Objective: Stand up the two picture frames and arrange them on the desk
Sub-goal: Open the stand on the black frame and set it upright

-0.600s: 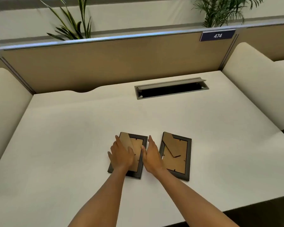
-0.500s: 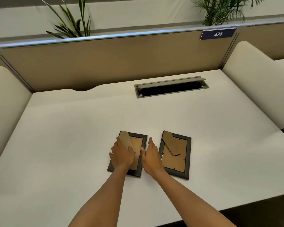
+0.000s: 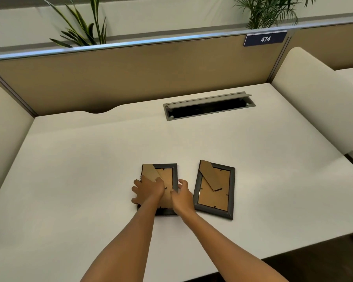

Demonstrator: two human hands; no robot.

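Two dark picture frames lie face down on the white desk (image 3: 90, 180), brown backs and cardboard stands up. On the left frame (image 3: 168, 174) both hands rest. My left hand (image 3: 149, 191) lies over its back and left edge, fingers spread, touching the cardboard stand. Curled fingers of my right hand (image 3: 182, 195) clasp that frame's right edge. A small gap to the right, the right frame (image 3: 214, 190) lies slightly turned and untouched.
A grey cable slot (image 3: 209, 105) with a raised flap is set in the desk's far middle. A tan partition (image 3: 130, 74) with a "474" label (image 3: 265, 39) closes the back. Cream side panels stand left and right. Plants rise behind.
Both hands have closed in on the left frame: the right hand's fingers curled around its right edge, and the frame has been straightened. The right frame stayed put.
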